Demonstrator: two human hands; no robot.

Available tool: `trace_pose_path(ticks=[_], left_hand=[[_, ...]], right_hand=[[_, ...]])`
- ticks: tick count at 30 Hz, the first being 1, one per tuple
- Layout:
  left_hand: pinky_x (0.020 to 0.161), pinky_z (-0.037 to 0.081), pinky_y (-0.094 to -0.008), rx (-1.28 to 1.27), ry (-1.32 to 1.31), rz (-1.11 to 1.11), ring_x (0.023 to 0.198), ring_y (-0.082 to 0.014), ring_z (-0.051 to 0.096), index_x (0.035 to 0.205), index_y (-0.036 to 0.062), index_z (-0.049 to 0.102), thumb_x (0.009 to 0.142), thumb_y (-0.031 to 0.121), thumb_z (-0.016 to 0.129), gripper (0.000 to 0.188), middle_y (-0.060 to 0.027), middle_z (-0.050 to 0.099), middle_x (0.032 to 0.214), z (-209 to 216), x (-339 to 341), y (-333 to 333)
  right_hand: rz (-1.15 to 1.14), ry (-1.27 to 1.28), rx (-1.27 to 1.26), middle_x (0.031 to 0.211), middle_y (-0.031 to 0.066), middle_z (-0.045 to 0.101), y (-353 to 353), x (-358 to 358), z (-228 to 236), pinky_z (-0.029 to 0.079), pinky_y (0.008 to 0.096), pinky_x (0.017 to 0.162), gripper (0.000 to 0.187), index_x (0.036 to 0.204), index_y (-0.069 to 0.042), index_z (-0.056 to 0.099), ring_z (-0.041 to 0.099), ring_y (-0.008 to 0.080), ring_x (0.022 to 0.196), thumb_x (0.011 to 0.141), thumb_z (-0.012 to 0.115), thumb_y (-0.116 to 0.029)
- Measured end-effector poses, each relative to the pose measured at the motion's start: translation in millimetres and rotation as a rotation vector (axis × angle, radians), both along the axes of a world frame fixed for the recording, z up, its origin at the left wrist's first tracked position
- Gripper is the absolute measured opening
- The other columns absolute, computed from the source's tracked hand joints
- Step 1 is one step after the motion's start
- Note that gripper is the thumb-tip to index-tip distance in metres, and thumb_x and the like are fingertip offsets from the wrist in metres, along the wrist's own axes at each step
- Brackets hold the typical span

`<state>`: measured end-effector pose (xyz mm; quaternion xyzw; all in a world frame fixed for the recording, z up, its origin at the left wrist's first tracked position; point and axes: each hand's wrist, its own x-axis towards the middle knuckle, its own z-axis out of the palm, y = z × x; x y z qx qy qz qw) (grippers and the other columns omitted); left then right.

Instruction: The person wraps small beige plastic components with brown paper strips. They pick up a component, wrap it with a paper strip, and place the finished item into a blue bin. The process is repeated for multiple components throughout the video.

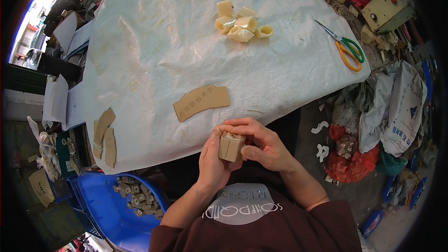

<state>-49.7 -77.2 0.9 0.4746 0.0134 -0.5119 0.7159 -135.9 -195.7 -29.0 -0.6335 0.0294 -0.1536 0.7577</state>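
A small tan block [230, 148] with a groove down its front is held in front of my chest, by the table's near edge. Around its left side wraps my left hand [211, 164], closed. The fingers of my right hand [267, 145] curl over its top, and the thumb presses at its right side. Part of the block is hidden by my fingers. Just beyond my hands, a curved piece of printed cardboard [201, 103] lies flat on the white table cover [154, 56].
Farther back sit several pale yellow hollow pieces [241, 22], with scissors [344, 49] to their right. Cardboard strips [110, 147] lie at the left edge. A blue basin [100, 196] holding small grey-tan blocks [140, 197] stands lower left; bags [399, 107] crowd the right.
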Motion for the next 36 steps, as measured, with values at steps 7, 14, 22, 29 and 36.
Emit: trace_pose_path(ticks=[7,14,22,29,36], left_hand=[[0.040,0.027,-0.0217,-0.142,0.191,-0.013,0.051,-0.0116,0.043,0.100,0.0092,0.044,0.096,0.037,0.022,0.036,-0.0064,0.051,0.076,-8,-4,2],[0.040,0.026,-0.0230,-0.077,0.376,-0.075,0.048,-0.0125,0.038,0.099,0.0095,0.046,0.095,0.043,0.021,0.042,-0.0062,0.049,0.070,-3,-4,6],[0.039,0.022,-0.0233,-0.276,0.560,-0.052,0.046,-0.0121,0.029,0.097,0.0087,0.047,0.095,0.046,0.022,0.045,-0.0043,0.041,0.061,-7,5,7],[0.040,0.025,-0.0244,-0.256,0.586,0.002,0.046,-0.0133,0.031,0.100,0.0085,0.047,0.094,0.048,0.021,0.047,-0.0064,0.041,0.059,-6,5,15],[0.046,0.040,-0.0250,0.031,-0.802,0.364,0.053,-0.0153,0.049,0.107,0.0040,0.045,0.096,0.040,0.031,0.040,-0.0096,0.051,0.067,-15,37,98]], right_hand=[[-0.118,-0.105,0.106,0.112,0.0094,0.050,13,4,-11,0.041,0.0322,0.085,0.022,0.100,-0.004,0.060,0.051,0.0171,0.100,0.090,0.053,-0.023],[-0.128,0.045,0.319,0.098,0.0069,0.049,16,8,-11,0.041,0.0295,0.082,0.023,0.091,0.002,0.057,0.051,0.0140,0.091,0.093,0.046,-0.019],[-0.130,0.120,0.034,0.102,0.0083,0.049,12,15,6,0.041,0.0291,0.083,0.023,0.090,0.000,0.059,0.050,0.0133,0.092,0.092,0.046,-0.019],[-0.087,0.062,0.299,0.105,0.0083,0.049,24,23,-3,0.042,0.0274,0.078,0.026,0.100,-0.001,0.055,0.050,0.0126,0.087,0.094,0.043,-0.023],[-0.235,-0.044,-0.280,0.103,0.0095,0.053,-3,49,15,0.045,0.0296,0.073,0.027,0.103,-0.002,0.054,0.053,0.0186,0.085,0.080,0.065,-0.010]])
